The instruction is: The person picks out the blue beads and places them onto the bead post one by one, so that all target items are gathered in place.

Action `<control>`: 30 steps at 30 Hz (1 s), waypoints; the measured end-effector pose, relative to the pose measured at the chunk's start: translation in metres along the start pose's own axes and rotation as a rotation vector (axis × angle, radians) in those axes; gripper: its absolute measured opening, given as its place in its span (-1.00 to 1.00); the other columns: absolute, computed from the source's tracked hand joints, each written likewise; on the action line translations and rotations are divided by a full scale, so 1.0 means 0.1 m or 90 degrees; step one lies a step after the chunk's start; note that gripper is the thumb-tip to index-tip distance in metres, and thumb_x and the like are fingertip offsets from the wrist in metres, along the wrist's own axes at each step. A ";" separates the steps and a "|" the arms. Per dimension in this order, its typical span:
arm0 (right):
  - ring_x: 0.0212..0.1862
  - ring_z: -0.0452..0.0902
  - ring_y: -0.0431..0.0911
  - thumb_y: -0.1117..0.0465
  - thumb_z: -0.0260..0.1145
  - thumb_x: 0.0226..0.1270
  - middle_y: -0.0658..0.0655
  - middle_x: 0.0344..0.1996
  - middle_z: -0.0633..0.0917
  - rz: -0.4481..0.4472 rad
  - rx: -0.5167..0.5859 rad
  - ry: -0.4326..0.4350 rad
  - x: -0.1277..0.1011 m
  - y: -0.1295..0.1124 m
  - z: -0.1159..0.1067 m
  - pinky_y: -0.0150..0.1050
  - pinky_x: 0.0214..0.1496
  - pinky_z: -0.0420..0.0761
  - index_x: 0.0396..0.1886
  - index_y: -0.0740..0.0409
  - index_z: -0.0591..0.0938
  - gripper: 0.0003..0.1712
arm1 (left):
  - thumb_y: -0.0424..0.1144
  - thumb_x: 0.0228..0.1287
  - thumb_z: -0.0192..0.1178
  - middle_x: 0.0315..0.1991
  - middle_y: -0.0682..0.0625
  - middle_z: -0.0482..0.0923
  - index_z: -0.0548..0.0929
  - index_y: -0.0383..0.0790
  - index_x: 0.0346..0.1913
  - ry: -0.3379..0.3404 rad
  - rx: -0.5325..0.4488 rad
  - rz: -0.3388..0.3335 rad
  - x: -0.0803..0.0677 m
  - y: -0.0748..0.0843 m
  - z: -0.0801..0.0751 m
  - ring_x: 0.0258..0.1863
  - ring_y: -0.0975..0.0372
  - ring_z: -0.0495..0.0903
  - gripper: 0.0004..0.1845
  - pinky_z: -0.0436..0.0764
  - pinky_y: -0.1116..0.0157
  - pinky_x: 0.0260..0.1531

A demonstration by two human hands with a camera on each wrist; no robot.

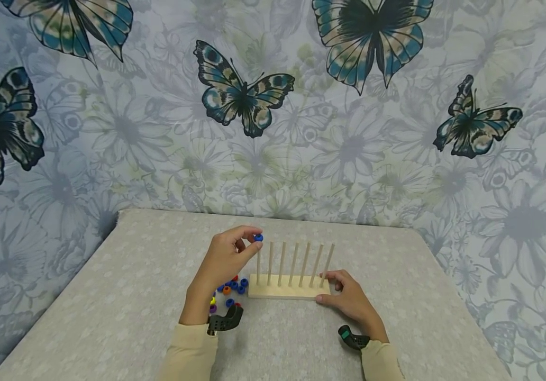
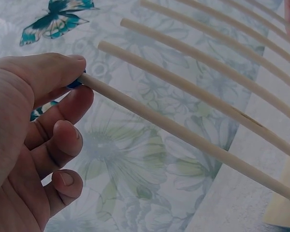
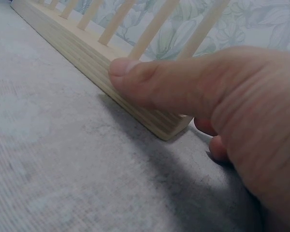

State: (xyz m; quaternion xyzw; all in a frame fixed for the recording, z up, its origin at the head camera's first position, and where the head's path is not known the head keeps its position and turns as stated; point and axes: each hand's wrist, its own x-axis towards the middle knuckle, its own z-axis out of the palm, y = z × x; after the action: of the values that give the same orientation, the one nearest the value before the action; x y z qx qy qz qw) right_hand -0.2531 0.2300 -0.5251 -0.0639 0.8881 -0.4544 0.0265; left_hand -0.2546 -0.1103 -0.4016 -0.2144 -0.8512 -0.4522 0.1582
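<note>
My left hand (image 1: 225, 257) pinches a blue bead (image 1: 258, 238) between thumb and index finger, at the top of the leftmost wooden peg (image 1: 258, 267). In the left wrist view the blue bead (image 2: 74, 84) is mostly covered by the fingertips, and the peg's tip meets it; whether the peg has entered the hole I cannot tell. The pegs rise in a row from a pale wooden base (image 1: 287, 291). My right hand (image 1: 350, 300) grips the base's right end, thumb on the front face (image 3: 154, 82), other fingers behind, largely hidden. No beads show on the other pegs.
Several loose beads lie left of the base, among them a blue one (image 1: 244, 282), an orange one (image 1: 227, 290) and a yellow one (image 1: 213, 300), partly behind my left wrist. A pale patterned cloth (image 1: 125, 286) covers the table. A butterfly-print wall (image 1: 263, 169) stands behind.
</note>
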 end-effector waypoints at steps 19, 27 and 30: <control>-0.14 0.30 -0.09 -0.12 0.67 -0.11 -0.04 -0.12 0.54 0.012 0.005 0.005 0.00 0.00 0.01 -0.23 -0.11 0.33 0.12 -0.28 0.66 -0.30 | -0.02 0.38 0.28 -0.21 0.22 0.64 0.68 0.20 0.06 -0.034 0.014 -0.023 -0.02 -0.03 -0.02 -0.51 0.26 0.54 -0.76 0.46 0.33 -0.63; -0.14 0.29 -0.09 -0.10 0.66 -0.08 -0.01 -0.10 0.54 0.010 0.008 0.001 0.01 -0.01 0.00 -0.25 -0.12 0.32 0.14 -0.23 0.66 -0.30 | 0.04 0.39 0.26 -0.11 0.21 0.65 0.68 0.21 0.06 -0.024 0.003 -0.030 -0.03 -0.04 -0.03 -0.41 0.25 0.56 -0.76 0.51 0.30 -0.59; -0.14 0.29 -0.08 -0.09 0.66 -0.07 0.00 -0.09 0.54 0.011 0.010 -0.003 0.01 -0.01 0.00 -0.24 -0.11 0.31 0.14 -0.22 0.65 -0.31 | 0.06 0.39 0.25 -0.12 0.21 0.64 0.69 0.20 0.04 -0.002 0.010 -0.025 -0.03 -0.05 -0.04 -0.41 0.25 0.56 -0.77 0.53 0.30 -0.57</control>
State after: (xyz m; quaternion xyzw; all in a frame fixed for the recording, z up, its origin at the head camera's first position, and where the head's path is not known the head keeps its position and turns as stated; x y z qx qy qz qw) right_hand -0.2537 0.2298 -0.5242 -0.0570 0.8848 -0.4613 0.0335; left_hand -0.2546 -0.1166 -0.4040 -0.1968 -0.8592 -0.4480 0.1495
